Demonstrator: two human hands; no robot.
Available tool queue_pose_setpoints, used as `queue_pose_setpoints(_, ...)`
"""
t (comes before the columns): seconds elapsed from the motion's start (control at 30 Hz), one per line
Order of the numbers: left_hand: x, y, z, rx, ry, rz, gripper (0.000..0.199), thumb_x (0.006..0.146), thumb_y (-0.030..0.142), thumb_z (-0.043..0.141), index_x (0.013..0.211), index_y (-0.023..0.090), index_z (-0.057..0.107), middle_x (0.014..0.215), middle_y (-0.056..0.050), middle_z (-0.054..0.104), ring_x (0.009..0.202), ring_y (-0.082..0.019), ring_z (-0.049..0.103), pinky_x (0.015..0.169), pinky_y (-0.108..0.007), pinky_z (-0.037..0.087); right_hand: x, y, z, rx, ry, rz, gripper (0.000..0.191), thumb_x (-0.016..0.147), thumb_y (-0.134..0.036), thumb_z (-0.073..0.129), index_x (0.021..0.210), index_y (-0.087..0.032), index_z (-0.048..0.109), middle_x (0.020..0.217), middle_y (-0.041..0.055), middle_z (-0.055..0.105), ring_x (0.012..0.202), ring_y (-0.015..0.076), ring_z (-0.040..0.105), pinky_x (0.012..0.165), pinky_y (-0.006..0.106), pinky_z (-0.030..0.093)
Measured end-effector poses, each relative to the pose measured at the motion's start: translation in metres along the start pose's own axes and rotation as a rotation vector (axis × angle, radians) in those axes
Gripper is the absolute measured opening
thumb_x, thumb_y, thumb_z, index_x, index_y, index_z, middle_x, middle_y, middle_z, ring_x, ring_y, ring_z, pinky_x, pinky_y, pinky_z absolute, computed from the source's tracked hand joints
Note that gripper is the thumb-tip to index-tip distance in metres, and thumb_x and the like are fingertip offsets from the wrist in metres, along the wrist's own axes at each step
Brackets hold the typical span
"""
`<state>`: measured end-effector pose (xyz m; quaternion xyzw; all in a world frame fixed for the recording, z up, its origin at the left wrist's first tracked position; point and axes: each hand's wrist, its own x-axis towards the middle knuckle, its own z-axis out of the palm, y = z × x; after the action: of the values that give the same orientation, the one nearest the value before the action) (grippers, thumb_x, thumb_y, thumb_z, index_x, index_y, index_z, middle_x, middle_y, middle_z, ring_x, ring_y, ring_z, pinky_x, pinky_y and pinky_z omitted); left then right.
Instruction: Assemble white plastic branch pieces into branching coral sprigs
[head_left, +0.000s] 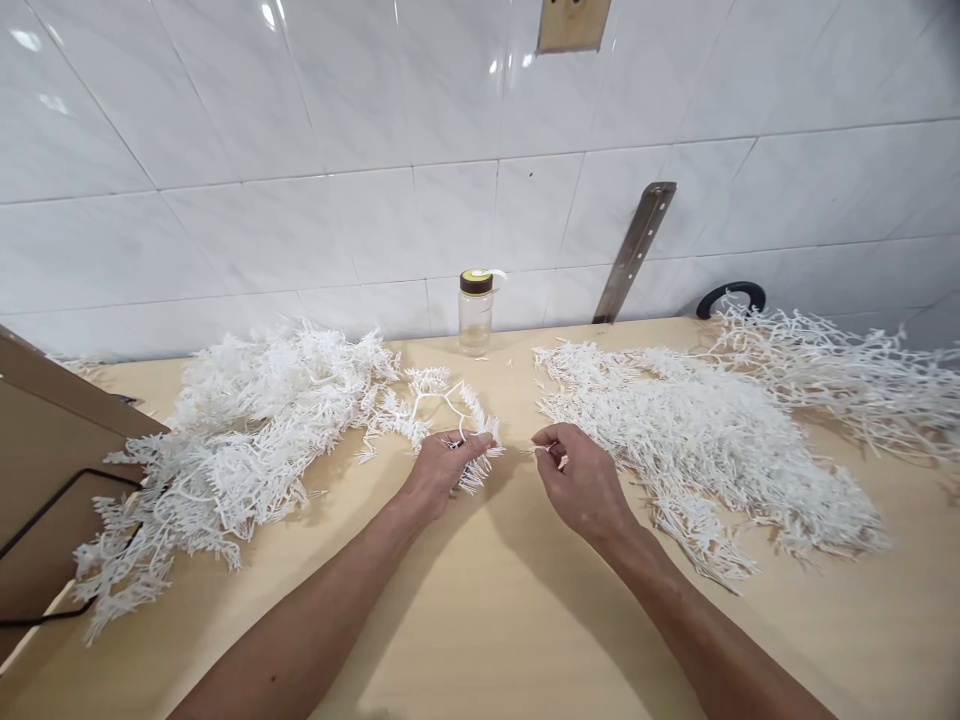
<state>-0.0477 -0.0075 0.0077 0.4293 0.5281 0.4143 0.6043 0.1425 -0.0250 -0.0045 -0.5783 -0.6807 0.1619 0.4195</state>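
Note:
My left hand [444,468] pinches a white branched plastic sprig [450,398], whose curved stems reach up and left above the fingers. To its right, my right hand [577,478] is closed, thumb and forefinger around a small, thin white piece [541,449]. A gap separates the two hands. On the left lies a big heap of similar white branched sprigs [262,430]. Beside my right hand spreads a flatter pile of fine white pieces [705,430].
Another pile of bare white branches [847,375] lies far right, near a black ring [731,297]. A clear bottle [475,315] with a yellow and dark lid stands by the tiled wall, left of a leaning metal bar [636,250]. A cardboard box [60,430] borders the left side.

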Motion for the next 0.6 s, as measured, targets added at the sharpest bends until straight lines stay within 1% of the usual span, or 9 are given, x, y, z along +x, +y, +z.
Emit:
queue_pose_setpoints(0.07, -0.001, 0.001, 0.002, 0.003, 0.003, 0.0, 0.049, 0.064, 0.056, 0.079, 0.084, 0.012, 0.075, 0.053, 0.0, 0.059, 0.044, -0.009, 0.046, 0.043, -0.022, 0.029, 0.0, 0.0, -0.001, 0.058, -0.084, 0.064, 0.018, 0.086, -0.028, 0.054, 0.099, -0.019, 0.062, 0.088, 0.0054, 0.064, 0.064, 0.0166, 0.061, 0.061, 0.033, 0.052)
queue_pose_setpoints(0.13, -0.003, 0.001, 0.004, 0.012, 0.014, 0.001, 0.046, 0.063, 0.055, 0.08, 0.079, 0.013, 0.073, 0.05, 0.002, 0.056, 0.042, -0.008, 0.044, 0.042, -0.022, 0.03, -0.002, -0.006, 0.0, 0.198, -0.197, 0.149, 0.027, 0.087, -0.038, 0.056, 0.106, -0.02, 0.062, 0.093, 0.0058, 0.066, 0.058, 0.0143, 0.061, 0.055, 0.031, 0.055)
queue_pose_setpoints(0.2, -0.004, 0.002, 0.006, 0.023, 0.016, 0.007, 0.044, 0.062, 0.055, 0.081, 0.071, 0.014, 0.069, 0.048, 0.003, 0.053, 0.042, -0.008, 0.043, 0.041, -0.021, 0.03, -0.004, -0.013, 0.001, 0.309, -0.279, 0.205, 0.034, 0.087, -0.046, 0.058, 0.107, -0.02, 0.063, 0.097, 0.0063, 0.067, 0.056, 0.013, 0.062, 0.05, 0.029, 0.056)
queue_pose_setpoints(0.23, -0.005, 0.002, 0.007, 0.032, 0.016, 0.014, 0.044, 0.062, 0.055, 0.081, 0.069, 0.014, 0.067, 0.048, 0.003, 0.052, 0.041, -0.008, 0.042, 0.041, -0.021, 0.029, -0.005, -0.016, 0.002, 0.333, -0.3, 0.219, 0.034, 0.087, -0.048, 0.058, 0.105, -0.02, 0.064, 0.097, 0.0063, 0.067, 0.055, 0.0126, 0.062, 0.048, 0.028, 0.056)
queue_pose_setpoints(0.37, -0.007, -0.001, 0.011, 0.084, -0.001, 0.044, 0.043, 0.063, 0.055, 0.079, 0.066, 0.015, 0.066, 0.048, 0.003, 0.051, 0.042, -0.008, 0.042, 0.04, -0.02, 0.029, -0.004, -0.021, 0.005, 0.341, -0.31, 0.269, 0.032, 0.085, -0.047, 0.059, 0.098, -0.019, 0.066, 0.084, 0.0033, 0.067, 0.05, 0.0106, 0.059, 0.044, 0.025, 0.055)
queue_pose_setpoints(0.5, -0.008, -0.004, 0.012, 0.129, -0.021, 0.063, 0.04, 0.066, 0.055, 0.076, 0.065, 0.015, 0.068, 0.048, 0.003, 0.051, 0.041, -0.008, 0.043, 0.04, -0.02, 0.029, -0.003, -0.016, 0.007, 0.412, -0.338, 0.303, 0.029, 0.082, -0.043, 0.063, 0.096, -0.018, 0.064, 0.084, 0.0034, 0.067, 0.056, 0.0124, 0.062, 0.043, 0.023, 0.055)
queue_pose_setpoints(0.6, -0.009, -0.003, 0.012, 0.152, -0.014, 0.078, 0.038, 0.069, 0.052, 0.075, 0.063, 0.015, 0.067, 0.049, 0.002, 0.053, 0.041, -0.008, 0.043, 0.04, -0.02, 0.03, -0.002, -0.014, 0.007, 0.407, -0.35, 0.301, 0.022, 0.083, -0.04, 0.061, 0.085, -0.017, 0.064, 0.079, 0.0019, 0.066, 0.051, 0.0102, 0.059, 0.044, 0.023, 0.054)
